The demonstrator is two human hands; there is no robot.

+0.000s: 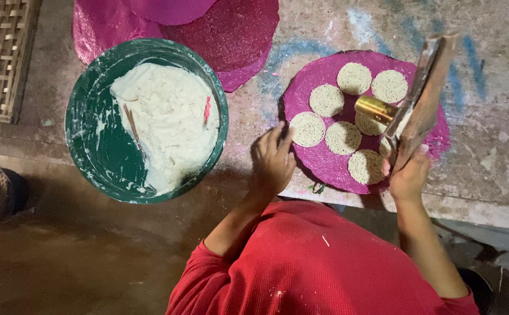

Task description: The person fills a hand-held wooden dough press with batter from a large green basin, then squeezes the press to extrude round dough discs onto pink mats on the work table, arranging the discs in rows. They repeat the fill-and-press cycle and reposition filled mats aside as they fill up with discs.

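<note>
On round magenta mat [324,160], lacy noodle discs [343,137]; right hand [409,175] clamped on wooden press [423,99]; left hand [273,160] loose.

Only 1 view, from the head camera, looks almost straight down from close above the person's red shoulders (low in the frame) onto the tabletop [488,157], green bowl [91,140] and floor.
</note>
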